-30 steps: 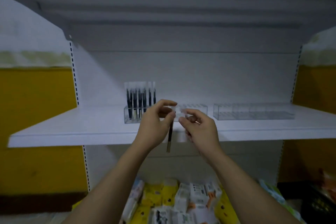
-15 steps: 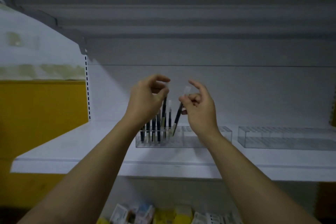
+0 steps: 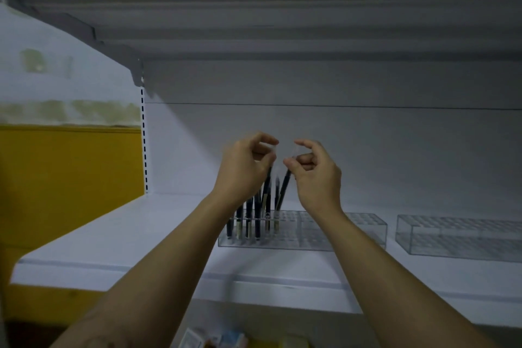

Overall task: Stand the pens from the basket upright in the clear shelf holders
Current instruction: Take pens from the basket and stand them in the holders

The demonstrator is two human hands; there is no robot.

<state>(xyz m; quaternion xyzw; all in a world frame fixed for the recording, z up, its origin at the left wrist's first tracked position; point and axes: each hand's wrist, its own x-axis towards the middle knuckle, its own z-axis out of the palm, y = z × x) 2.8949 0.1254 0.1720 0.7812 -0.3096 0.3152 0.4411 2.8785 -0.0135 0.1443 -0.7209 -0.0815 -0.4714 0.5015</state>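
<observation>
The pens are slim, with dark barrels and clear caps that almost vanish against the pale back panel. A small cluster of standing pens (image 3: 248, 217) fills the left end of a clear holder (image 3: 308, 234), a long see-through block with a grid of small holes on top.

The left hand (image 3: 244, 171) pinches the upper end of one pen (image 3: 268, 178) between thumb and curled fingers. Its barrel runs down among the cluster, so I cannot tell where its tip sits. The right hand (image 3: 317, 178) pinches a slanting pen (image 3: 284, 188) the same way, with its top leaning right. Its lower end meets the holder's top just right of the cluster; whether it is seated in a hole I cannot tell. The two hands are close together but apart.

Most of the holder's grid to the right is free. A second holder (image 3: 457, 237) stands near it, further right, on the same white shelf (image 3: 118, 237). Both sit back from the shelf's front lip. The upper shelf (image 3: 282, 22) hangs well above the hands. A yellow wall (image 3: 65, 178) lies to the left, and small boxes (image 3: 214, 339) show below.
</observation>
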